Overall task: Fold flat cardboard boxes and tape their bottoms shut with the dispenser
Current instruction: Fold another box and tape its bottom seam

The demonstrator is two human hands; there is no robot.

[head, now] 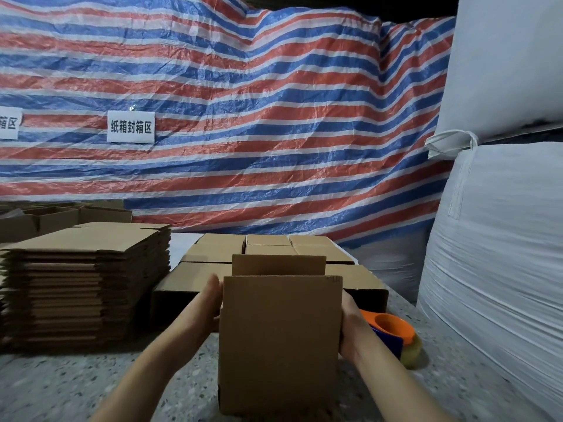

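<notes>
The left hand [213, 295] lies flat against the left wall of an upright brown cardboard box [280, 342], its fingers straight and pointing away from the person, so this grip is a flat, open-palmed press and not a clasp. The right hand [350, 327] sits against the box's right wall with the palm on the cardboard; its fingertips go out of sight behind the edge, so I cannot tell whether that grip curls round the wall or only presses. Between the two hands the box stands on the speckled grey stone counter [91, 388], its top open, with the near flap and the far flap standing up.

Just right of the right hand, touching the counter, lies an orange and blue tape dispenser [393, 330] with a roll of clear tape at its lower end. Behind the held box sits a cluster of folded brown cardboard boxes [268, 249], flaps closed on top. To the left rises a tall stack of flat brown cardboard sheets [82, 287], with more open cartons behind it.

A red, white and blue striped tarpaulin [243, 117] hangs across the back, carrying a white paper sign with black characters [131, 127]. Large white woven bulk sacks [499, 239] stand at the right.
</notes>
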